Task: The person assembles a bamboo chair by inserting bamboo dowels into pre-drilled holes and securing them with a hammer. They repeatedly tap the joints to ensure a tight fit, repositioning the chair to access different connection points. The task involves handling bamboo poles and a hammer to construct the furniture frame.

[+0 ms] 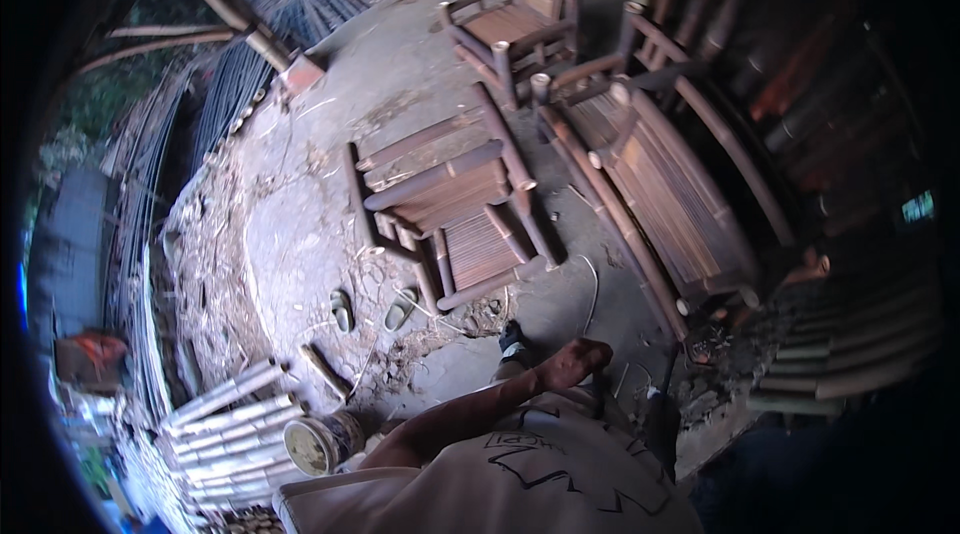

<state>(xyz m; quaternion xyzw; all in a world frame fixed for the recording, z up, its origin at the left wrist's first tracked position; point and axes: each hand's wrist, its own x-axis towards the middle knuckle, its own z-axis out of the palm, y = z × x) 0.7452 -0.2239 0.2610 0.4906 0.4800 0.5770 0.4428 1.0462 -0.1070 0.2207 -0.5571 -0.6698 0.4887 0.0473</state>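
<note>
One hand [572, 362] hangs loosely curled above the concrete floor [420, 84], gripping nothing that shows; the other is out of sight; nearest lies an overturned bamboo chair [455, 199], likely stiff, light for its bulk, best taken by a thick leg pole.

The person wears a pale, off-white short-sleeved shirt [520, 479] that fills the lower middle of the view. Bold black line markings, angular strokes and some lettering, run across its cloth. The sleeve [330, 494] ends high on the upper arm, and the forearm [470, 414] below it is bare down to the hand [572, 362]. No glove, watch or ring shows. A dark shoe [512, 337] covers one foot.
</note>
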